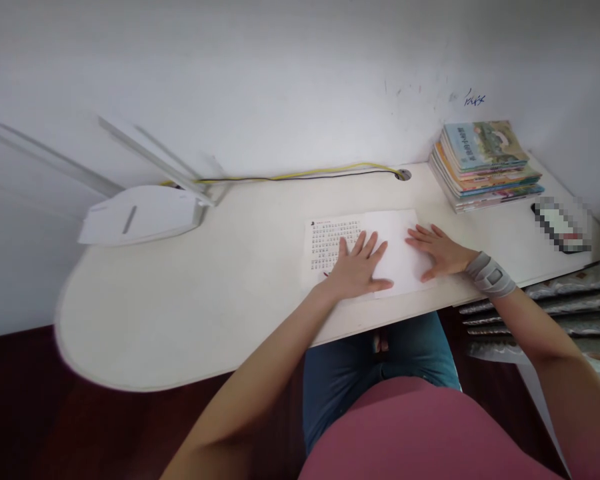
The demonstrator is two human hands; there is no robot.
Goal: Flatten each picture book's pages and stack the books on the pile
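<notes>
**Mauve shirt (405,433) above the bench (180,300), both grips spread flat on a paper sheet**

Under the shirt's front, blue jeans (380,380) show below the bench edge. The left grip (357,267) and right grip (437,253) lie palm down, fingers fanned, pinching nothing, on the paper sheet (397,250). The sheet lies between them and under both, with rows of small printed characters just beyond the left grip and a plain stretch under the right. A grey wrist brace (490,275) wraps the right wrist. Beyond and to the right of the right grip stands a stack of picture books (485,167), with a pixelated object (560,223) farther right. A yellow and black cable (300,175) runs ahead of both grips to a grommet (403,175). Well left of the left grip sits a white desk lamp (140,215).
</notes>
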